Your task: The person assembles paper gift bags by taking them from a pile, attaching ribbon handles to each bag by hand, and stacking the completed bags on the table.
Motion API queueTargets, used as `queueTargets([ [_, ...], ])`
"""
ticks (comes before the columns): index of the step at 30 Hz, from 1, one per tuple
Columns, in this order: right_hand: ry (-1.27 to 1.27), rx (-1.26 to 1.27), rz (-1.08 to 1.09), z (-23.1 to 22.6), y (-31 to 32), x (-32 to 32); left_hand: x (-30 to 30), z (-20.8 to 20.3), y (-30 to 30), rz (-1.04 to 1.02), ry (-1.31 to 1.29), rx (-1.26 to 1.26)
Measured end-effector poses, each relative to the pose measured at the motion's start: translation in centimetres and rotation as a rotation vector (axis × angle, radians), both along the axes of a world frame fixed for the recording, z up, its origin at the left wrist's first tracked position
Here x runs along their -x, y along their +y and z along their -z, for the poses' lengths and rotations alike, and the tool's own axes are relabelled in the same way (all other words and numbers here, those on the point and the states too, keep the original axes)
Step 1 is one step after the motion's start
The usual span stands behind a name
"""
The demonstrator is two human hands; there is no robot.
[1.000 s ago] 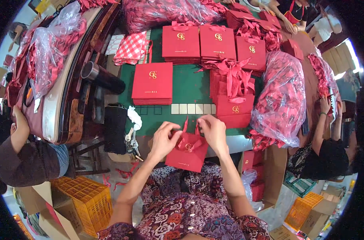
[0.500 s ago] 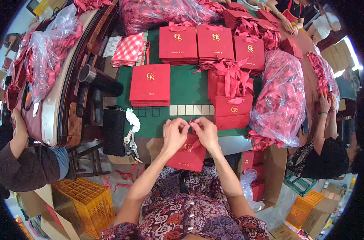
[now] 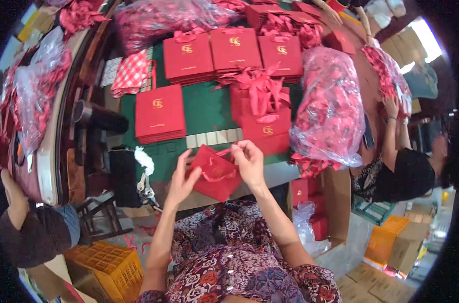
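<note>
A small red paper gift bag (image 3: 219,187) is between my hands at the table's near edge, tilted, with a ribbon across its face. My right hand (image 3: 249,162) pinches the red ribbon at the bag's upper right corner. My left hand (image 3: 181,179) is at the bag's left side, fingers apart; whether its fingertips touch the paper I cannot tell. Ahead to the left lies a stack of flat red bags (image 3: 159,113). To the right, a pile of red bags with ribbon handles (image 3: 264,132) stands beside a clear plastic sack of red ribbons (image 3: 328,106).
More bag stacks (image 3: 188,55) line the far side of the green tabletop (image 3: 204,108). A dark cylindrical flask (image 3: 100,117), keys (image 3: 146,189) and a crumpled white tissue (image 3: 144,160) are at left. An open carton (image 3: 338,207) stands low right. Other people work on both sides.
My hands have moved apart; the left has let go of the ribbon and shifted to the bag's side. The bag is raised and turned. The view has swung right.
</note>
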State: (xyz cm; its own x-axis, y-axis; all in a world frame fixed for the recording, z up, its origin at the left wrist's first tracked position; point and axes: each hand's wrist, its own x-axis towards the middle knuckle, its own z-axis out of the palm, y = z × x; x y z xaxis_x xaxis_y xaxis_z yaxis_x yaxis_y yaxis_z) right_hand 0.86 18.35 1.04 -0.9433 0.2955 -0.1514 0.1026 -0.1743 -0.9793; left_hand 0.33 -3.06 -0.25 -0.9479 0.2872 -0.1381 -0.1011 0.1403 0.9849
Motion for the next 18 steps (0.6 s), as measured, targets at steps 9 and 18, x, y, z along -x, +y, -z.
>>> queueTargets([
  [9,0.086,-0.101,0.206,-0.4,1.2,0.0,-3.6,-6.4,-1.7,0.297,0.068,0.328],
  [18,0.091,-0.457,0.137,-2.1,4.8,-2.6,-4.1,-5.7,-4.1,0.017,-0.012,0.105],
])
